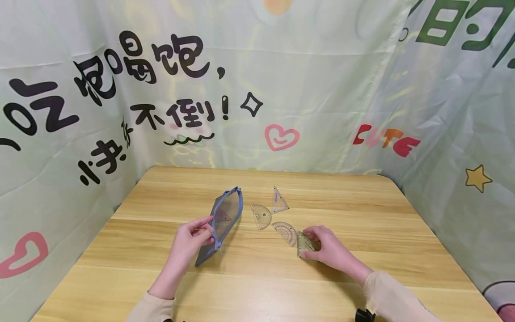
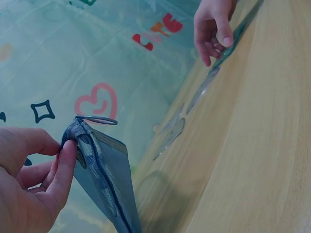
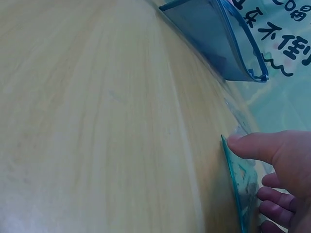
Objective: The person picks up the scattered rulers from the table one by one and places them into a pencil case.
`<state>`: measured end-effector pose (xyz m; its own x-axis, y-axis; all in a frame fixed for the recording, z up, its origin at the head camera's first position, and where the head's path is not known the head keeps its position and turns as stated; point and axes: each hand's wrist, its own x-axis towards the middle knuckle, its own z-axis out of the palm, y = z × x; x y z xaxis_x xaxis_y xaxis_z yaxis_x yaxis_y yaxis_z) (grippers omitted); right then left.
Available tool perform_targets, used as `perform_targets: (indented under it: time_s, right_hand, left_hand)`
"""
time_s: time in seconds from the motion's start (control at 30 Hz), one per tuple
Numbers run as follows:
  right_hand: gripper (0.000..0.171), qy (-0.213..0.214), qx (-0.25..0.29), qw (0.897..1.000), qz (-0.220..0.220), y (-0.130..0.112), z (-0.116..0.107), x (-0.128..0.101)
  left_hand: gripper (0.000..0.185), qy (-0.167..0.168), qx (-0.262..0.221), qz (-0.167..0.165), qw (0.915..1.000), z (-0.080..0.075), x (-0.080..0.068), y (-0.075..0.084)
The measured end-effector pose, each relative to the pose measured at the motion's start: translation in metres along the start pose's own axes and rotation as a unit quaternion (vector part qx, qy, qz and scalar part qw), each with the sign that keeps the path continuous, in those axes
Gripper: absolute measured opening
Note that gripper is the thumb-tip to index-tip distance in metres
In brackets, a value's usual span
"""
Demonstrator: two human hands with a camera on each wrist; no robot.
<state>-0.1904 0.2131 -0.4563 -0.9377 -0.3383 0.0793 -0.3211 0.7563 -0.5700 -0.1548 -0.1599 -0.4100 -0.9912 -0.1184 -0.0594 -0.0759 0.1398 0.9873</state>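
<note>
My left hand [image 1: 191, 239] pinches the rim of a blue mesh zipper pouch [image 1: 206, 250] between thumb and fingers. The pouch stands tilted with its mouth spread, and a small set square [image 1: 223, 216] shows through its side. At the right, my right hand [image 1: 327, 248] grips a green set square [image 3: 240, 177], thumb on the near corner and fingers at the far side. Just left of it lies a clear protractor [image 1: 284, 233]. Another protractor [image 1: 262, 217] and a clear triangular set square [image 1: 276, 206] lie farther back, near the pouch.
The wooden table [image 1: 257, 286] has rounded far corners. Printed cloth [image 1: 314, 89] hangs behind it and along both sides. A small black object [image 1: 364, 315] shows at the bottom edge by the right sleeve [image 1: 396, 297].
</note>
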Motion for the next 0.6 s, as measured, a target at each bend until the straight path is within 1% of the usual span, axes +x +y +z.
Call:
perform_targets:
  time_s: [0.2,0.47,0.6]
  right_hand:
    - [0.073,-0.003,-0.004,1.0,0.001,0.006,0.0,-0.003]
    - [0.073,-0.006,-0.008,1.0,-0.016,0.014,0.002,-0.004]
    - [0.072,-0.019,-0.002,1.0,-0.022,0.016,0.0,-0.003]
  left_hand:
    - [0.04,-0.001,0.001,-0.001,1.0,0.001,0.001,0.0]
    - [0.04,-0.001,0.002,0.001,1.0,0.001,0.0,0.0]
    - [0.04,-0.001,0.001,-0.001,1.0,0.001,0.0,0.0]
